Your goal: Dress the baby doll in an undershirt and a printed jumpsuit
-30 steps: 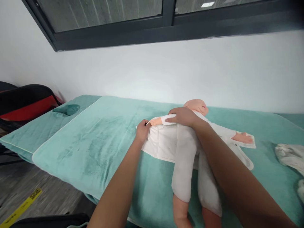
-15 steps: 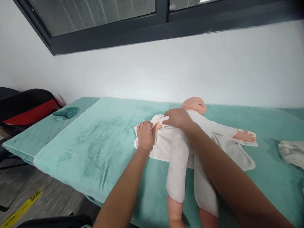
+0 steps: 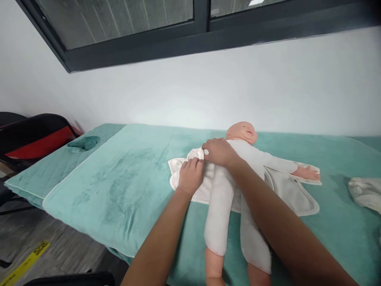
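White garment (image 3: 204, 190) tight in left hand (image 3: 190, 174), doll (image 3: 248, 154) under right hand (image 3: 219, 151), the latter's grip unclear.

- No wording, brand or number is legible anywhere.
- Yellow strip (image 3: 25, 266) on the grey floor (image 3: 64, 242), near left: a dark block of printing (image 3: 41, 248) sits toward its far end, too small and blurred to make out.
- White garment (image 3: 205, 188): tiny faint marks on its left part; whether they are writing cannot be told.
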The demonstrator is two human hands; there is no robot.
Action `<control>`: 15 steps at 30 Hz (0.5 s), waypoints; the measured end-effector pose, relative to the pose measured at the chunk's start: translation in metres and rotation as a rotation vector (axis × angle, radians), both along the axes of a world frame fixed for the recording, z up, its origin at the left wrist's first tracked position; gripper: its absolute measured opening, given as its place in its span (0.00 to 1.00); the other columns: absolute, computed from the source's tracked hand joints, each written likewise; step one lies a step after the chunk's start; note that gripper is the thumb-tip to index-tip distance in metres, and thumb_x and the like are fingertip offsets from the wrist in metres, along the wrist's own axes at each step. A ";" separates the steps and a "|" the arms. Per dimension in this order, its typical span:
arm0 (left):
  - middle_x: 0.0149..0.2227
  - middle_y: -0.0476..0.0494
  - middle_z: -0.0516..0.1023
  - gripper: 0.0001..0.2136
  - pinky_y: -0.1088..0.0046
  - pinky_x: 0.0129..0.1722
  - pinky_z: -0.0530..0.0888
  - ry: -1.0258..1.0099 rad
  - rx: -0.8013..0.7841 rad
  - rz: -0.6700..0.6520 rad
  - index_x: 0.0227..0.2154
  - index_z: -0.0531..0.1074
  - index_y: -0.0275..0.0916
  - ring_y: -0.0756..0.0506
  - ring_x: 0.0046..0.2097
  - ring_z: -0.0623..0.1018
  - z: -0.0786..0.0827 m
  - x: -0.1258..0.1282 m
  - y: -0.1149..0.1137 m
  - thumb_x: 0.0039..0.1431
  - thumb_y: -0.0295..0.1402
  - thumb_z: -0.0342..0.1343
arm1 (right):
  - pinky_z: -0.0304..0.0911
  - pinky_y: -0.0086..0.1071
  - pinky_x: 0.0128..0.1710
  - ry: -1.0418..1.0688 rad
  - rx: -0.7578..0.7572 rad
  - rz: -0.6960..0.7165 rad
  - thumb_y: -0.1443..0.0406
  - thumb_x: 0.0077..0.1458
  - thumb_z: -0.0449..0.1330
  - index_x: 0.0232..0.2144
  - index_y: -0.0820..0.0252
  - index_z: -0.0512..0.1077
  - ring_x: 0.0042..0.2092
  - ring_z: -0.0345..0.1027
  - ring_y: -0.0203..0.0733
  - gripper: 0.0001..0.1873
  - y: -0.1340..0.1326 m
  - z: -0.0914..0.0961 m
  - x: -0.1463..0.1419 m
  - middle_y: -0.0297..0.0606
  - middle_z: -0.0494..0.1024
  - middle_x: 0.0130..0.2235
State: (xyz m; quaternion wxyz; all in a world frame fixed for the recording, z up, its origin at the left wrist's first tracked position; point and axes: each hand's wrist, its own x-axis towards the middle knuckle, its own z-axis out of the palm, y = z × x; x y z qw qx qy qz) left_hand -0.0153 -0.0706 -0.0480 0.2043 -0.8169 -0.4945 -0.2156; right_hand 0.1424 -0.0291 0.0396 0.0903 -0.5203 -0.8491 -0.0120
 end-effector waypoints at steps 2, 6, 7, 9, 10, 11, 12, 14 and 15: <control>0.39 0.40 0.73 0.11 0.64 0.38 0.67 0.006 -0.018 -0.036 0.45 0.67 0.38 0.41 0.40 0.73 -0.001 0.001 0.000 0.64 0.25 0.43 | 0.56 0.42 0.48 0.028 0.012 0.053 0.62 0.57 0.55 0.37 0.58 0.75 0.45 0.69 0.51 0.11 -0.005 0.001 0.000 0.44 0.78 0.41; 0.43 0.38 0.73 0.11 0.65 0.40 0.70 -0.063 -0.053 -0.050 0.47 0.66 0.38 0.41 0.44 0.74 -0.004 0.001 0.004 0.64 0.25 0.44 | 0.59 0.40 0.50 0.327 0.187 -0.080 0.60 0.61 0.51 0.50 0.57 0.70 0.53 0.65 0.51 0.18 -0.023 0.002 0.028 0.44 0.73 0.53; 0.44 0.38 0.73 0.11 0.65 0.41 0.71 -0.081 -0.055 -0.056 0.47 0.65 0.38 0.41 0.45 0.74 -0.004 0.001 0.005 0.65 0.26 0.44 | 0.60 0.40 0.49 0.396 0.244 -0.199 0.59 0.61 0.50 0.51 0.57 0.69 0.53 0.65 0.51 0.18 -0.028 0.000 0.043 0.45 0.72 0.54; 0.45 0.38 0.73 0.12 0.65 0.42 0.71 -0.105 -0.055 -0.058 0.49 0.65 0.37 0.41 0.46 0.74 -0.005 0.001 0.007 0.66 0.29 0.43 | 0.62 0.42 0.47 0.470 0.273 -0.510 0.56 0.62 0.48 0.49 0.57 0.70 0.51 0.67 0.53 0.19 -0.039 -0.006 0.077 0.48 0.74 0.51; 0.45 0.37 0.73 0.12 0.65 0.42 0.72 -0.108 -0.059 -0.054 0.50 0.65 0.37 0.41 0.46 0.74 -0.005 0.001 0.007 0.66 0.29 0.43 | 0.62 0.43 0.45 0.471 0.229 -0.668 0.54 0.62 0.47 0.47 0.57 0.71 0.48 0.69 0.54 0.20 -0.044 -0.010 0.094 0.48 0.75 0.48; 0.46 0.37 0.73 0.13 0.65 0.43 0.72 -0.101 -0.066 -0.049 0.51 0.65 0.38 0.41 0.46 0.74 -0.004 0.002 0.007 0.66 0.28 0.43 | 0.62 0.44 0.43 0.461 0.126 -0.790 0.51 0.62 0.47 0.45 0.58 0.72 0.45 0.70 0.56 0.22 -0.049 -0.016 0.110 0.49 0.77 0.42; 0.47 0.37 0.73 0.15 0.65 0.43 0.72 -0.085 -0.079 -0.042 0.52 0.65 0.38 0.41 0.46 0.74 -0.004 0.002 0.007 0.64 0.27 0.44 | 0.62 0.44 0.42 0.455 0.036 -0.848 0.49 0.61 0.46 0.43 0.58 0.72 0.43 0.71 0.57 0.24 -0.054 -0.021 0.123 0.49 0.78 0.40; 0.48 0.37 0.72 0.18 0.64 0.42 0.72 -0.042 -0.104 -0.031 0.54 0.65 0.40 0.41 0.46 0.74 -0.003 0.002 0.006 0.61 0.24 0.45 | 0.62 0.44 0.42 0.497 -0.044 -0.874 0.47 0.60 0.47 0.43 0.57 0.72 0.43 0.72 0.57 0.25 -0.063 -0.031 0.137 0.48 0.79 0.38; 0.48 0.37 0.72 0.20 0.64 0.42 0.73 -0.024 -0.112 -0.025 0.54 0.65 0.41 0.40 0.47 0.74 -0.002 0.002 0.005 0.60 0.23 0.45 | 0.63 0.44 0.43 0.527 -0.046 -0.866 0.47 0.60 0.47 0.44 0.57 0.72 0.43 0.72 0.57 0.25 -0.066 -0.034 0.138 0.48 0.79 0.39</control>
